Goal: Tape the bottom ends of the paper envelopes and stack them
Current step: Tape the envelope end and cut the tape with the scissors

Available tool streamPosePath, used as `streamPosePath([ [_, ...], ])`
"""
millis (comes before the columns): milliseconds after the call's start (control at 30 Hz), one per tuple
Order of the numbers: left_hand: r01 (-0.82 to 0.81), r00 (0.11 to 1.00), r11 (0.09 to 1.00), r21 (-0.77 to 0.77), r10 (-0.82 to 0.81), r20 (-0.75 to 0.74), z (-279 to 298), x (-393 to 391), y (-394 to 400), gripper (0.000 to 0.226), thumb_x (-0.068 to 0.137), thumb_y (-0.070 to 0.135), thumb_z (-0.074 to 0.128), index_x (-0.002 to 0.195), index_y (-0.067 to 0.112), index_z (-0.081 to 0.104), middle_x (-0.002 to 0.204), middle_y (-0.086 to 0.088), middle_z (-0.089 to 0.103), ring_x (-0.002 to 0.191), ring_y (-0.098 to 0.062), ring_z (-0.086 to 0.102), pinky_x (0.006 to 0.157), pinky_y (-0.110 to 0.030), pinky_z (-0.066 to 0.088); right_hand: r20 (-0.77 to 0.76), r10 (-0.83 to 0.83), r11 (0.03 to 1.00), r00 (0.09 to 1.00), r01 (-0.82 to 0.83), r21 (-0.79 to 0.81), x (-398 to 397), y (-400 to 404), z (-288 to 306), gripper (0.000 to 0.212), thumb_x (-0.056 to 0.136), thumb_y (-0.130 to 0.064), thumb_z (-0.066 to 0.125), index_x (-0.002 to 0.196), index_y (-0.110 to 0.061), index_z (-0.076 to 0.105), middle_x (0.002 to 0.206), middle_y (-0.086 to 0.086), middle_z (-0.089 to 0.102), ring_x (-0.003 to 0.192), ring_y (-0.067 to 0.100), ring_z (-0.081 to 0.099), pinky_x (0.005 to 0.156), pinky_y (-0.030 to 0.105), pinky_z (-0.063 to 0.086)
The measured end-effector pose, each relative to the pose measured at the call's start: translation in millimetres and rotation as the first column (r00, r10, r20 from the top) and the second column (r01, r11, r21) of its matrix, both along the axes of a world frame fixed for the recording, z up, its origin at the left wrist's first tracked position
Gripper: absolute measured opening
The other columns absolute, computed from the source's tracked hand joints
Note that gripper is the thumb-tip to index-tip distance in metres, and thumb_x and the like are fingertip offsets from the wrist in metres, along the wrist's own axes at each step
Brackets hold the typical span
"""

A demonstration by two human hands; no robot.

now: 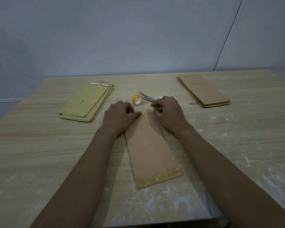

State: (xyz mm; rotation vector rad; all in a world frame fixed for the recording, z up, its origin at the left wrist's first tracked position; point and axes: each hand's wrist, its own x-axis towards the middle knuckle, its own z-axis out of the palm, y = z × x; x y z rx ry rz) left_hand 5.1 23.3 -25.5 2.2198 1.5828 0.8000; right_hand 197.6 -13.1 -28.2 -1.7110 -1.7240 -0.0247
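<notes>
Brown paper envelope (150, 145), judged light, thin and easily creased, lies flat on the table (39, 145); left hand (118, 116) presses its far corner, fingers curled, right hand (169, 112) pinches the far edge, the safest hold.

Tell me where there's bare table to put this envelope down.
Bare table lies near-left, below the yellowish envelope stack, and near-right, below the brown envelope stack. Crowded: around both hands, tape roll and scissors.
</notes>
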Motion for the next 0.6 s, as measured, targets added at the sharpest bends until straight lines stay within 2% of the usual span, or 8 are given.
streamPosePath([
  [133,-0.053,0.998,0.997,-0.061,0.051,-0.035,5,2,-10,0.024,0.083,0.047,0.072,0.082,0.027,0.058,0.087,0.008,0.064,0.096,-0.021,0.057,0.092,-0.042,0.041,-0.021,0.008,1.000,1.000,-0.008,0.010,0,-3,0,0.021,0.083,-0.006,0.060,0.094,-0.013,0.076,0.088,0.009,0.068,0.087,0.029,0.056,0.071,0.024,0.031],
  [267,-0.044,0.999,0.987,-0.153,0.046,0.008,6,3,-13,0.025,0.086,0.043,0.071,0.073,0.024,0.061,0.073,0.012,0.062,0.090,-0.015,0.057,0.089,-0.041,0.028,-0.064,0.019,0.998,0.998,-0.015,0.055,2,-6,1,0.020,0.077,0.000,0.062,0.086,-0.011,0.077,0.084,0.009,0.071,0.080,0.029,0.061,0.068,0.018,0.028],
  [367,-0.010,0.993,0.968,-0.249,0.039,0.112,7,1,-9,0.029,0.088,0.044,0.069,0.068,0.024,0.061,0.071,0.012,0.060,0.093,-0.017,0.058,0.089,-0.042,0.031,-0.101,0.022,0.998,0.995,-0.017,0.057,3,-8,3,0.021,0.076,0.000,0.061,0.084,-0.011,0.077,0.084,0.008,0.073,0.080,0.026,0.064,0.070,0.019,0.034],
  [467,0.020,0.988,0.950,-0.311,0.029,0.150,6,0,-4,0.029,0.087,0.046,0.068,0.068,0.025,0.063,0.072,0.012,0.061,0.095,-0.023,0.060,0.095,-0.048,0.039,-0.158,0.011,0.999,0.987,-0.006,0.034,2,-11,6,0.021,0.079,-0.001,0.061,0.087,-0.009,0.078,0.088,0.007,0.073,0.083,0.022,0.064,0.075,0.024,0.043],
  [533,0.050,0.981,0.942,-0.332,0.017,0.194,5,0,-2,0.027,0.088,0.042,0.069,0.070,0.023,0.065,0.071,0.009,0.063,0.086,-0.022,0.060,0.090,-0.045,0.044,-0.177,-0.010,1.000,0.984,0.014,0.017,1,-12,7,0.021,0.080,-0.002,0.060,0.088,-0.010,0.078,0.090,0.007,0.073,0.085,0.021,0.063,0.072,0.021,0.039],
  [600,0.084,0.967,0.926,-0.368,0.014,0.256,9,-1,-3,0.025,0.090,0.035,0.069,0.071,0.019,0.066,0.071,0.004,0.063,0.077,-0.019,0.057,0.078,-0.037,0.045,-0.188,-0.008,0.999,0.982,0.016,0.039,1,-13,8,0.020,0.081,-0.002,0.061,0.088,-0.010,0.078,0.090,0.008,0.072,0.085,0.023,0.064,0.069,0.018,0.034],
])
